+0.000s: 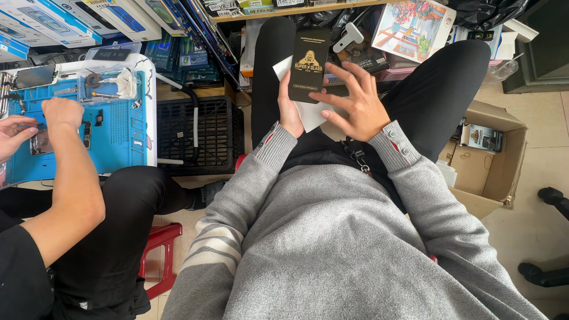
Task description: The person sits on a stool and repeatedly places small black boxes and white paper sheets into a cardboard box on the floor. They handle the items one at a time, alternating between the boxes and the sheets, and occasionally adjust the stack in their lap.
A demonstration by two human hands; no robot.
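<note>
Cluttered workshop shelves fill the upper frame while the left hand (pixel 290 112) clamps 1 flat black packet (pixel 309 64), seemingly light, stiff, fragile, best held edgewise; the right hand (pixel 354 105) hovers, fingers spread.

A long black packet (pixel 309 65) with gold print stands upright over the lap, with a white sleeve (pixel 312 112) behind it. White and blue boxes (pixel 44 21) lie top left. A small black box (pixel 483 137) sits inside the brown carton (pixel 495 163) on the right.

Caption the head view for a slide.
Seated person's left hand holds a flat black package while right hand touches it.
</note>
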